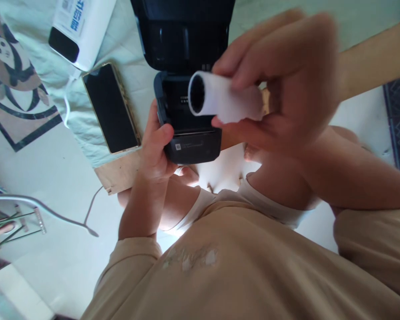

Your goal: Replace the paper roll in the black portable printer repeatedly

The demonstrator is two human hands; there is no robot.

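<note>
Roll (225, 100) of white paper is held above the middle of the scene, pinched between the thumb and the curled fingers of the right hand (286, 84), with its dark hollow core turned to the left. Directly below and beyond the roll, a small dark printer (190, 133) is gripped at its near left corner by the left hand (156, 146), whose thumb is pressed on the front face while the fingers are wrapped behind it. The lid (183, 35) of the printer is swung open toward the far side, so that the paper bay is exposed; the bay is partly hidden by the roll, and whether it already holds anything cannot be told. The roll is clear of the printer and not yet seated. The step in hand is judged to be the bringing of the roll to the open bay. For the next move, the roll would have to be turned so that its axis lies across the bay, then lowered in squarely while the printer is kept steady. To the left, a phone (111, 109) lies face up on a pale cloth (130, 44), with a white box (82, 26) farther off and a wooden table edge (120, 175) nearer.
</note>
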